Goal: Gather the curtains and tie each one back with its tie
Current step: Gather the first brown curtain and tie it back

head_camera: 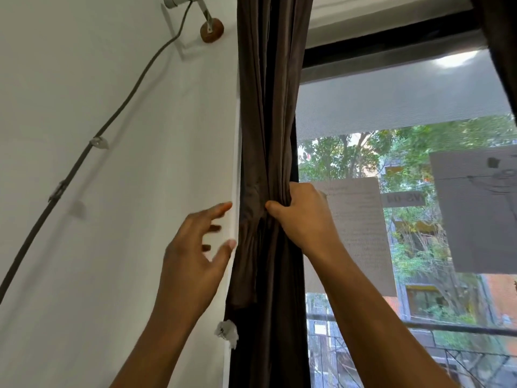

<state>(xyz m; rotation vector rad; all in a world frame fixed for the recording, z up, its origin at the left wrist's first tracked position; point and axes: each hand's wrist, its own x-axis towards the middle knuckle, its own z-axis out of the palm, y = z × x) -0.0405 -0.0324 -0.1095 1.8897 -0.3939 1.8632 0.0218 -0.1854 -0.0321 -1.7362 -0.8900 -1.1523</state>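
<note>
Two bare hands are raised at the left side of a window. The left hand (pixel 195 247) is spread with its fingers straight, holding nothing, its fingertips at the corner edge of the white painted wall (pixel 112 135). Just to its right, the right hand (pixel 302 217) clenches the bunched dark brown fabric curtain (pixel 265 121), thumb across the front and fingers wrapped round the window side. To do this step well, the gripping hand should probably keep every fold pinched tight at one height while the free hand reaches behind the cloth for the tie, so no pleat slips loose before the band closes. No tie shows clearly. The fabric puckers under the thumb as if cinched, but I cannot tell whether a band sits there. The curtain hangs as a narrow column of deep vertical folds, flaring slightly above and below the grip, with a soft matte sheen. Below the left hand, a small crumpled white wad (pixel 226 333) sticks to the wall edge. Far up and right of the gripping hand, a second dark curtain (pixel 500 37) hangs ungathered, beside a grey mesh roller shade (pixel 405 102).
</note>
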